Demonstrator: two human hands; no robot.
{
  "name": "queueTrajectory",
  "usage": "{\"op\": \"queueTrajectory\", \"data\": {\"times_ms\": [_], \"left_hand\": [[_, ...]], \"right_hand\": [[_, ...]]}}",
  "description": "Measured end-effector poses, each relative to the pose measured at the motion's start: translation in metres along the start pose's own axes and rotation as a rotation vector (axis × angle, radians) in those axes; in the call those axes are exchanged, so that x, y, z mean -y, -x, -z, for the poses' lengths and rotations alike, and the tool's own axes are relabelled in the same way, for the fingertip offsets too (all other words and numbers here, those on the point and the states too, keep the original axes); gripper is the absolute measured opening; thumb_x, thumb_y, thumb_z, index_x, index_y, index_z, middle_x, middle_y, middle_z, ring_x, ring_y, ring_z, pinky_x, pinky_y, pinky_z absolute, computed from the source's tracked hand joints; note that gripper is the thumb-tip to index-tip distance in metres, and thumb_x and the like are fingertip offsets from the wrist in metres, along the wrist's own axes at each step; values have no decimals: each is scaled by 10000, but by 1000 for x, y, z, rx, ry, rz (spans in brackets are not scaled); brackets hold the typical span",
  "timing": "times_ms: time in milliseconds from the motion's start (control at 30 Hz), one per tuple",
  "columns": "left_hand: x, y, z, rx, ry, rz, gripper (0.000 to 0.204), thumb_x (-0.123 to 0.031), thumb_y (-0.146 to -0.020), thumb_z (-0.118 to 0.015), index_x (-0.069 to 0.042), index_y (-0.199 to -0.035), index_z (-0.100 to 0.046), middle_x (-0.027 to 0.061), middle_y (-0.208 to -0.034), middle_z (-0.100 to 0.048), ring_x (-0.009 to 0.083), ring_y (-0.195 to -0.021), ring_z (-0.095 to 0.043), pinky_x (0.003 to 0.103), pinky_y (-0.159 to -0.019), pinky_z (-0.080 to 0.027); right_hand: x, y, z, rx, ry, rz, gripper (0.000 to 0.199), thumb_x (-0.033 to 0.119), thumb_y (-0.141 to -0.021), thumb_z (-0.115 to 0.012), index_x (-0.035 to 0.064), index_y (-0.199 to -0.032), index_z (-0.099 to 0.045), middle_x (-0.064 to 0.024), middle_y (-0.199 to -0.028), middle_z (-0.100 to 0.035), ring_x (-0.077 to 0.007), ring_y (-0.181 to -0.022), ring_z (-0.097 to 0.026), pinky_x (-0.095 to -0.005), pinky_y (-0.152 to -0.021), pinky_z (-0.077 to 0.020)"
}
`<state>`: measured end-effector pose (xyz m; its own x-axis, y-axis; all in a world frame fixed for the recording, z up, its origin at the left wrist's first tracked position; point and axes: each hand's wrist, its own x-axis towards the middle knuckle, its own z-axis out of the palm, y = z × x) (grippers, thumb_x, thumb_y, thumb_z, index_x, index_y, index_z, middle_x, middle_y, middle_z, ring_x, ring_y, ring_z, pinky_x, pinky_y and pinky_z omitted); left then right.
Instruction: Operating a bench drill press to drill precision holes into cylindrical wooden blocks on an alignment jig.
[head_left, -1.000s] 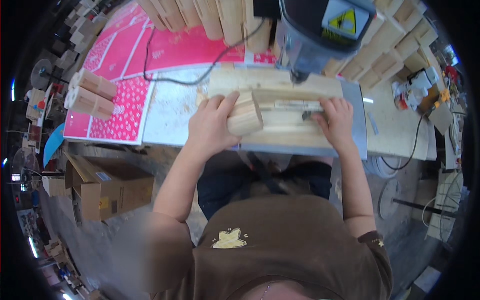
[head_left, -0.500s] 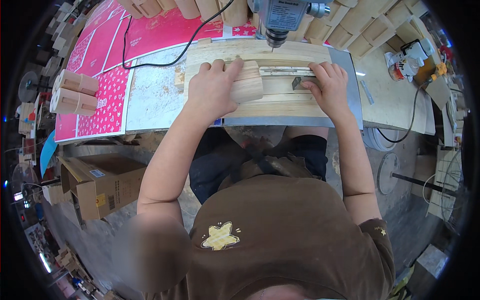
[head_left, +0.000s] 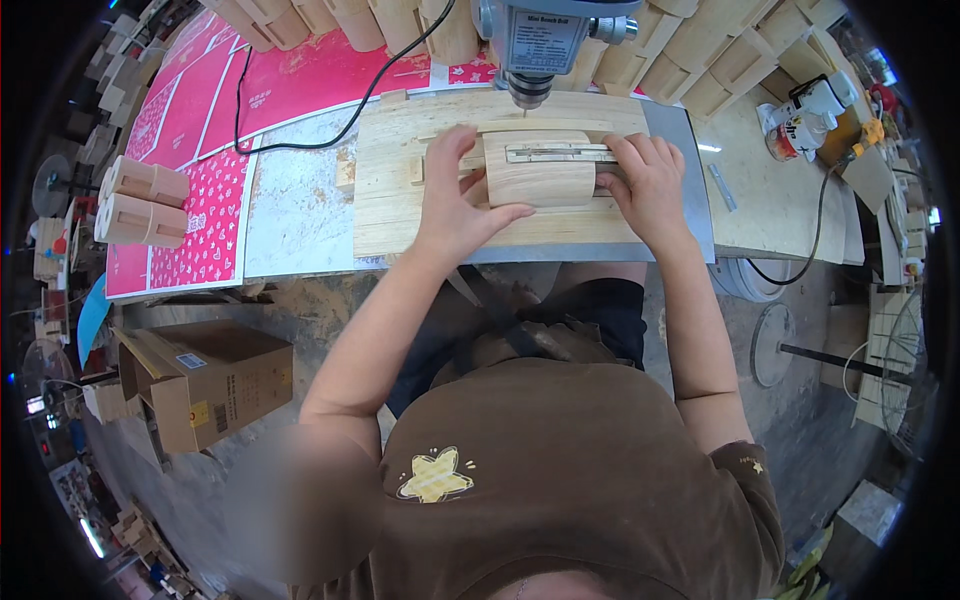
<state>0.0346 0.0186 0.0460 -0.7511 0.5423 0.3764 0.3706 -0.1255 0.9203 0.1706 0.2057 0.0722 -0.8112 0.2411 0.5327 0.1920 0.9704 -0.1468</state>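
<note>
A pale rounded wooden block (head_left: 540,185) lies on the wooden board (head_left: 388,185) beneath the bench drill (head_left: 545,40). A narrow, slotted, light-coloured strip (head_left: 550,153) sits along the block's upper face. My right hand (head_left: 652,185) grips the strip's right end, with its thumb curled below by a dark metal piece partly hidden there. At the block's left end is my left hand (head_left: 450,200), its thumb and fingers spread wide. The thumb tip reaches the block's near edge; I cannot tell whether it presses on it. The thin drill bit (head_left: 526,113) points down behind the block.
Two similar wooden pieces (head_left: 145,200) stand at the left on pink patterned sheeting (head_left: 205,245). More rounded wooden pieces (head_left: 740,75) are stacked at the back. A black cable (head_left: 340,135) crosses the left side. To the right are a white jug (head_left: 805,120) and a pale blue knife-like tool (head_left: 722,188).
The block has moved right, and the strip now lies over it, with its right end in my right hand. My left hand has loosened from its grasp on the block and spread open.
</note>
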Motion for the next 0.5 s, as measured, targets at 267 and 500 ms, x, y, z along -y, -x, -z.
{"op": "queueTrajectory", "data": {"times_ms": [267, 500], "left_hand": [[40, 23, 1, 13, -542, -245, 664, -207, -550, -835, -25, -1121, -549, 116, -965, -557, 298, -942, -515, 407, -841, -396], [46, 0, 4, -18, -751, -179, 678, -320, -558, -816, -42, -1135, -596, 76, -939, -564, 247, -898, -515, 444, -900, -289]], "right_hand": [[-4, -8, 3, 37, 0, 52, 517, 91, -600, -740, 137, -1087, -572, -34, -924, -569, -244, -908, -526, -398, -856, -375], [1, -28, -23, 70, 96, -25, 625, 107, -629, -744, 176, -1216, -539, -31, -947, -564, -242, -909, -519, -383, -839, -379]]}}
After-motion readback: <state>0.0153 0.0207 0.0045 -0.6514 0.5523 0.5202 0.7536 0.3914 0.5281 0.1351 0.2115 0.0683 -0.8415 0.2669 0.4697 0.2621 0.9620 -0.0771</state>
